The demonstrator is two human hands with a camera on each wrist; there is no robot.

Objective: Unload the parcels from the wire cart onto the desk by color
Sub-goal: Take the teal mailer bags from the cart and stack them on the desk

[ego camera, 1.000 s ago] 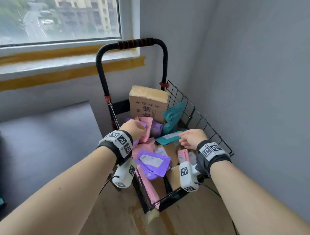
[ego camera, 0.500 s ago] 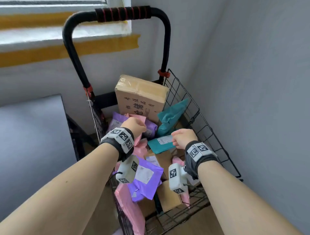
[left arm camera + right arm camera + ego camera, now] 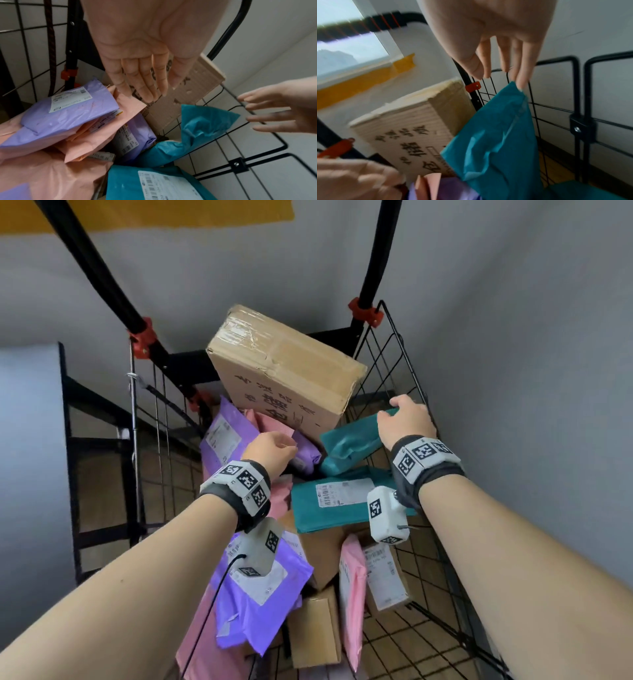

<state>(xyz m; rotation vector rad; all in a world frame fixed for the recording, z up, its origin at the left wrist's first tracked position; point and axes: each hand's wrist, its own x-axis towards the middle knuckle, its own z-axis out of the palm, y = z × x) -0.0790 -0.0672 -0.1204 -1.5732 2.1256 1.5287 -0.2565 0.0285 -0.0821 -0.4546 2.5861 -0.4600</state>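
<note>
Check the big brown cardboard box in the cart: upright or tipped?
Tipped. The big brown cardboard box leans tilted against the black wire cart, resting on purple and pink mailers.

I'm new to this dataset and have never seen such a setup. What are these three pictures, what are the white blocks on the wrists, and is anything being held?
No machine here: a person works with two bare hands. The white blocks on the wrist bands are small cameras. One picture comes from a camera worn on the head, looking down; the other two look along each palm toward the fingers.

Below the hands is a wire cart full of parcels: a cardboard box leaning at the back, purple, pink and teal mailer bags, smaller brown boxes underneath.

The left hand is open, fingers straight, over a pink mailer at the foot of the box. The right hand is also open; its fingertips just reach the top corner of a crumpled teal mailer. Nothing is gripped yet.
</note>
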